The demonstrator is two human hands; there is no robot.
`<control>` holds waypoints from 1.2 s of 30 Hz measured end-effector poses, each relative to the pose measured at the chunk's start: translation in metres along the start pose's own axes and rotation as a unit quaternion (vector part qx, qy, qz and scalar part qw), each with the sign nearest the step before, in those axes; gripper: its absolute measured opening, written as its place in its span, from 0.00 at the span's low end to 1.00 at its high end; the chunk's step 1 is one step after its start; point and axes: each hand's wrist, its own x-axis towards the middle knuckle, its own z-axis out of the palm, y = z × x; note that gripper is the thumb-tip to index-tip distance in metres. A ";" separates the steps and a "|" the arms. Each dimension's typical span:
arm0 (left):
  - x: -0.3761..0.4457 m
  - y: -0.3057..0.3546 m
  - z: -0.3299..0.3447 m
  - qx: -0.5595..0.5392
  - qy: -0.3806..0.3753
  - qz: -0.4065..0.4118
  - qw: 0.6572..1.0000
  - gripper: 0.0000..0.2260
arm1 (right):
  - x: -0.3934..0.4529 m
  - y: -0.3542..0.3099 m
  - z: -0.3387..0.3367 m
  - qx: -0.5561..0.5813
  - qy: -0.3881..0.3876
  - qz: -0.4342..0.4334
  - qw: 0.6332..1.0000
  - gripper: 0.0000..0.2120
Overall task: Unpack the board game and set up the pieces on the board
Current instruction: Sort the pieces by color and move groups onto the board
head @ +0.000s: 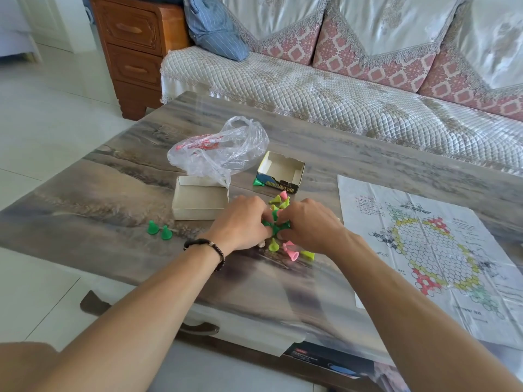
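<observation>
Head cam: both hands (243, 222) grip green pieces cluster (275, 228).

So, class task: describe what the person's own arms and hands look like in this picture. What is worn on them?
Both forearms are bare, with no sleeves in view. The left hand has a dark beaded bracelet around its wrist, with one small pale bead on it. The right hand and its wrist carry nothing. No rings or gloves show on either.
</observation>
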 end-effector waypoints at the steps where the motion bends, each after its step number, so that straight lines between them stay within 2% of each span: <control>1: -0.002 0.000 -0.002 -0.034 0.010 -0.012 0.999 0.07 | 0.000 0.000 0.001 -0.003 0.004 -0.002 1.000 0.11; 4: -0.004 0.001 -0.007 -0.116 0.026 -0.049 0.992 0.05 | 0.000 -0.002 0.003 -0.006 0.009 -0.002 1.000 0.09; 10: -0.022 -0.017 -0.019 -0.095 0.089 -0.052 0.990 0.03 | 0.001 0.001 0.003 0.065 0.008 0.032 0.997 0.05; 17: -0.066 -0.037 -0.029 -0.022 0.124 -0.052 0.991 0.03 | 0.016 -0.018 0.007 0.066 -0.018 0.076 0.995 0.20; 21: -0.086 -0.052 -0.034 -0.009 0.138 -0.069 0.988 0.03 | 0.019 -0.024 0.004 0.074 -0.028 0.123 0.989 0.18; 23: -0.097 -0.061 -0.040 -0.010 0.151 -0.087 0.985 0.03 | 0.018 -0.027 -0.006 0.095 0.003 0.137 0.986 0.17; 25: -0.105 -0.071 -0.043 -0.012 0.158 -0.107 0.981 0.02 | 0.018 -0.046 -0.015 0.124 0.037 0.108 0.986 0.16; 29: -0.114 -0.081 -0.042 -0.010 0.181 -0.150 0.972 0.02 | 0.022 -0.110 0.002 0.158 0.032 0.020 0.987 0.10; 33: -0.116 -0.092 -0.046 0.056 0.212 -0.166 0.961 0.04 | 0.034 -0.148 0.027 0.203 0.036 0.009 0.978 0.11; 36: -0.115 -0.108 -0.053 0.064 0.223 -0.179 0.956 0.03 | 0.049 -0.164 0.030 0.227 0.052 0.004 0.972 0.11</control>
